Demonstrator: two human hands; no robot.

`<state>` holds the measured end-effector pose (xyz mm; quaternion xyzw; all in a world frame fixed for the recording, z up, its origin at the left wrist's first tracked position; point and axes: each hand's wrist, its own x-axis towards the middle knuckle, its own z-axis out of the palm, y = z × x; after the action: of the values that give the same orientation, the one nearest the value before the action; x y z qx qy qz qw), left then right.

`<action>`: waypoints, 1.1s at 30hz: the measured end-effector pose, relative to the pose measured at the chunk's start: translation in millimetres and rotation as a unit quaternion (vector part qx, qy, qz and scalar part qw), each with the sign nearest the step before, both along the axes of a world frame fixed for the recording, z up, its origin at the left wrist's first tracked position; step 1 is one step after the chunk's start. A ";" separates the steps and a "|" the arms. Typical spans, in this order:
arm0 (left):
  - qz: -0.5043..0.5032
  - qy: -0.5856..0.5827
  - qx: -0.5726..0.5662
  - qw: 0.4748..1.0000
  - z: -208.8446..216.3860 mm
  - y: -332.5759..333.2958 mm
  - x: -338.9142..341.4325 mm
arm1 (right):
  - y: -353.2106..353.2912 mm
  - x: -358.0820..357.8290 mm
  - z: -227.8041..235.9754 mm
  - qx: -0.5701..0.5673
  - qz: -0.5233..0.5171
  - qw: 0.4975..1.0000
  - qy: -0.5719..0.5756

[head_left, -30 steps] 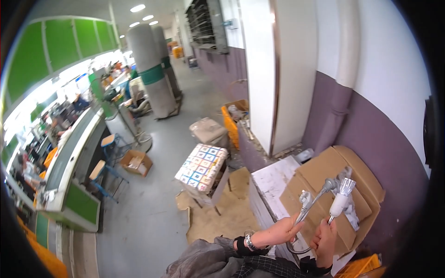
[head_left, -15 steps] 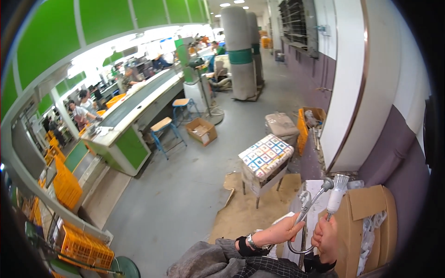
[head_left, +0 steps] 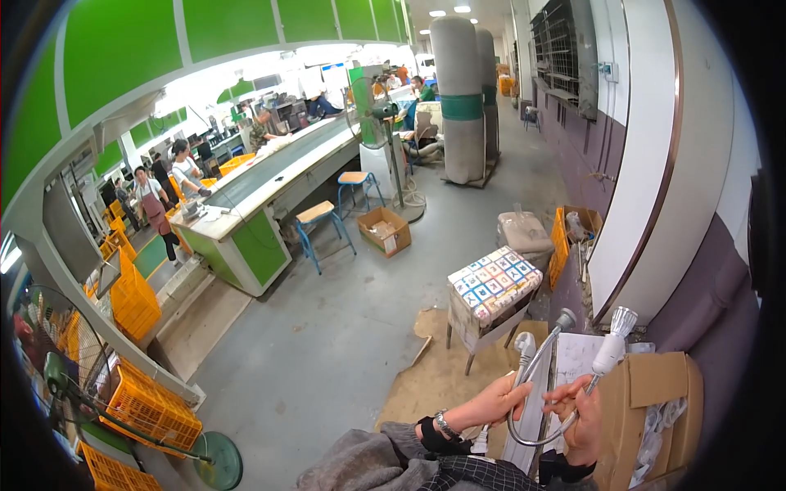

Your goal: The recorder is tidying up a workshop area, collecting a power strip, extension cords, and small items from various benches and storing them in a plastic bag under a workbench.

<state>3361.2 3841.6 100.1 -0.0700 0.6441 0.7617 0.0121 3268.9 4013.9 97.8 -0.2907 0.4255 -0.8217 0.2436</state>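
A gooseneck lamp (head_left: 607, 353) with a white body and a silvery ribbed head is between my two hands at the lower right. Its bendable metal neck (head_left: 536, 443) curves down in a U and rises to a grey round end (head_left: 565, 319). My left hand (head_left: 501, 401), with a watch at the wrist, is closed on the neck's left side; a white plug (head_left: 525, 347) stands up beside it. My right hand (head_left: 580, 409) is closed round the neck below the white body, its index finger and thumb partly lifted toward the left.
An open cardboard box (head_left: 655, 372) with clear plastic bags stands at my right. Ahead are a stool with a patterned cover (head_left: 495, 282) and a padded seat (head_left: 525, 231). A conveyor table (head_left: 221, 225), people, orange crates (head_left: 151, 405) and a fan base (head_left: 218, 460) are leftward.
My view has turned slightly left. The lamp's head now tilts further right, and my right hand's fingers have loosened and spread a little on the neck. My left hand keeps its grip.
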 end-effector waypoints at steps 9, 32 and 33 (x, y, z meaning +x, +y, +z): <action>-0.019 0.097 0.067 0.993 14.4 -4.1 -4.8 | -27.3 27.0 -15.0 -0.116 0.121 0.924 -0.345; 0.206 0.128 -0.062 0.968 -41.8 -45.7 32.1 | -87.0 23.8 -26.9 -0.055 0.264 0.958 -0.098; 0.218 0.133 -0.088 0.963 -44.2 -47.1 32.8 | -89.8 23.0 -27.9 -0.056 0.268 0.957 -0.099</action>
<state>3394.0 3794.5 55.9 -0.1074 0.6732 0.6888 -0.2466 3291.9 3924.1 69.9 -0.3242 0.2595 -0.7735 0.4788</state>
